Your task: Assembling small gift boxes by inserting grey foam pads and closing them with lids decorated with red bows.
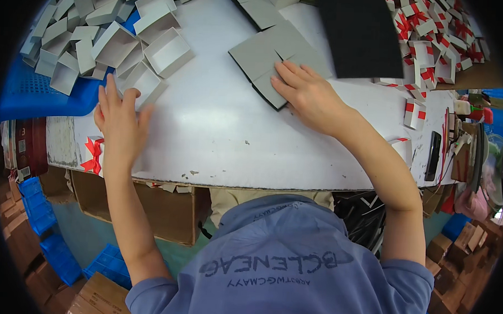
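My left hand (121, 119) is raised at the blue basket's corner, fingers apart, nothing visible in it. Just beyond its fingertips is an open white box (141, 84), one of several small open-topped boxes heaped there. My right hand (310, 96) lies flat with fingers stretched over the near edge of some grey square pads (291, 42). The pads have dark undersides and a short slit shows by my fingertips. Beside my left wrist stands a small white box with a red ribbon bow (92, 155), partly hidden by the arm.
A blue basket (48, 103) with white boxes stands at the left. Right of the pads lies a black sheet (362, 42). Ribboned boxes (430, 50) are piled at the far right. A black slim object (432, 156) lies near the table's right edge. Below is an open cardboard carton (144, 208).
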Motion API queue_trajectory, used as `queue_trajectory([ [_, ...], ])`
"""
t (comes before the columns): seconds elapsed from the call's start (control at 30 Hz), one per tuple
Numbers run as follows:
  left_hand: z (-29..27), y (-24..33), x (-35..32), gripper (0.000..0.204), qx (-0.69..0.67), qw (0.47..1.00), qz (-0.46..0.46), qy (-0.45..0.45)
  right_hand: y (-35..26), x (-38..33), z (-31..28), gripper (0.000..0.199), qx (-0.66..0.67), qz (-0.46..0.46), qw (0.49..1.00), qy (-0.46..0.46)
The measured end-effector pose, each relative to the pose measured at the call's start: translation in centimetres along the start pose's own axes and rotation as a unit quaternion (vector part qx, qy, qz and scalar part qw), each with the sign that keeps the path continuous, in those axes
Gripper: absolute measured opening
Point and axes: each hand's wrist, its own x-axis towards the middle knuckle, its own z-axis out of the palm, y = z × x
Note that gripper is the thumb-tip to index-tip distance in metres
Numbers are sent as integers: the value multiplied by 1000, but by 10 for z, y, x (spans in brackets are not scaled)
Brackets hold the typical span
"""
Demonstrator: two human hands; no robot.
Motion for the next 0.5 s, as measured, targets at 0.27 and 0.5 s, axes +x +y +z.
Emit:
queue_trajectory([
  [0.27,-12,37,-18,9,-219,965,21,-145,-2,-10,-5,46,189,42,979,-65],
  [0.5,-15,96,-51,37,-437,888,119,-80,-29,3,-15,34,56,35,997,-30],
])
